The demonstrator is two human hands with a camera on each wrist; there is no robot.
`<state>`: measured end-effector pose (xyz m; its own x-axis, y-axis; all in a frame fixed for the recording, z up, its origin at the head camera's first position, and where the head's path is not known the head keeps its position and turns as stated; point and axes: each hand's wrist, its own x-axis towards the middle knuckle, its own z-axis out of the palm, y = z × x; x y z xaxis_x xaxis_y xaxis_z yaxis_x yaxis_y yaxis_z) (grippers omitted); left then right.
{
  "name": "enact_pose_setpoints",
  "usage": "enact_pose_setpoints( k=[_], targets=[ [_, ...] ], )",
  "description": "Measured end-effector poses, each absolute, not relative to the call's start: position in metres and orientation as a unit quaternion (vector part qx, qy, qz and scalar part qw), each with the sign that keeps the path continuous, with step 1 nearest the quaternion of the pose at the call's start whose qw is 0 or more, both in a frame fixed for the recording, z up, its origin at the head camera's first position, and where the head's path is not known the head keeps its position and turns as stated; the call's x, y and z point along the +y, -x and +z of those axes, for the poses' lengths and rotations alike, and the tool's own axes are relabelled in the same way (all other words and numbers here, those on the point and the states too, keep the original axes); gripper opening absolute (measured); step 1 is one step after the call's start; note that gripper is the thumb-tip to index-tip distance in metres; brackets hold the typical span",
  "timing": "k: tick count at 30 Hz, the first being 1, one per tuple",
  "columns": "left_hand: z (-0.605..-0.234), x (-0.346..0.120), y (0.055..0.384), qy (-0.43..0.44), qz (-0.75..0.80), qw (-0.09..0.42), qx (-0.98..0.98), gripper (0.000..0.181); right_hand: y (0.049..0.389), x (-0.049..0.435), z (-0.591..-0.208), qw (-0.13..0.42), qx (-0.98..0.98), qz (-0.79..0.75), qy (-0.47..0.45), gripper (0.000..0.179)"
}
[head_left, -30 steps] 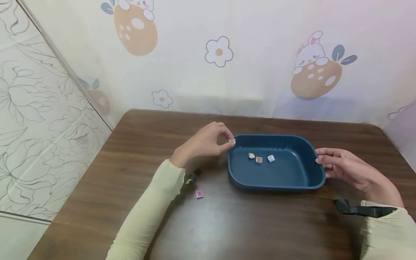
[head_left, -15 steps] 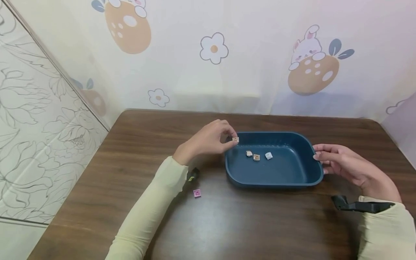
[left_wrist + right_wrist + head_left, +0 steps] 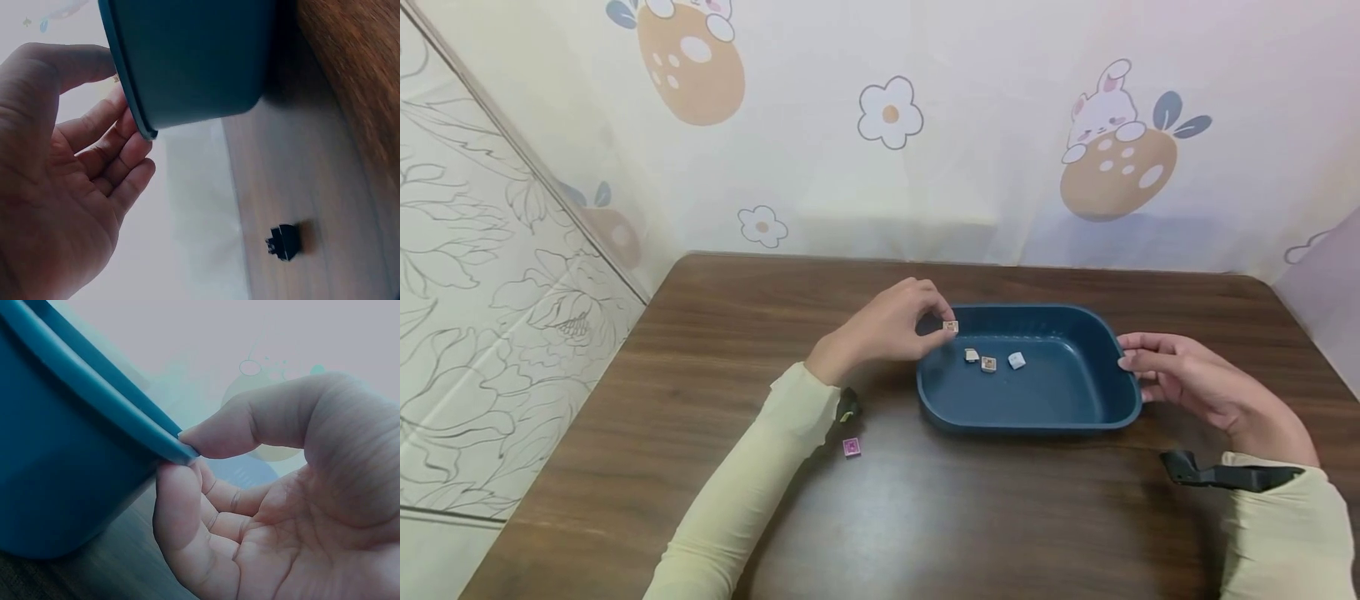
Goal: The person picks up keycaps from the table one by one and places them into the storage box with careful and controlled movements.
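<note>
- Head view: left hand [image 3: 895,323] pinches a small beige square block with a brown printed face [image 3: 951,327] between thumb and fingertips, at the far-left corner of a dark-blue rounded rectangular tray [image 3: 1045,402].
- Inside tray, on its floor, left of middle: a small cream block [image 3: 972,355], a small tan square block with brown print [image 3: 988,365] just beside it, and a small white block [image 3: 1017,361] a bit farther right.
- Right hand [image 3: 1206,385] grips the tray's right end.
- A small magenta square block [image 3: 852,447] lies on the brown wood-grain table [image 3: 1000,517], near the pale-yellow left sleeve [image 3: 737,492].
- Left wrist view: thumb and fingers close together at the tray rim; pinched block mostly hidden, so rim contact is hard to call. Small black block [image 3: 285,242] sits on the table, apart from the tray.
- Right wrist view: rim clamped between thumb and index finger.
</note>
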<state>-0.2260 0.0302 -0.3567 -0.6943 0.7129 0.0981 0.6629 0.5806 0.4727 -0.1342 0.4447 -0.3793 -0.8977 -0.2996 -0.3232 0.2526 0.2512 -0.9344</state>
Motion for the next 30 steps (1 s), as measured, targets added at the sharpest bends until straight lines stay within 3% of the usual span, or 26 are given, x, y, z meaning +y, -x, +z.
enact_pose_setpoints(
  k=[30],
  targets=[
    [-0.353, 0.053, 0.216, -0.402, 0.226, 0.068, 0.885, 0.027, 0.136, 0.442, -0.380, 0.235, 0.758, -0.608, 0.014, 0.031]
  ],
)
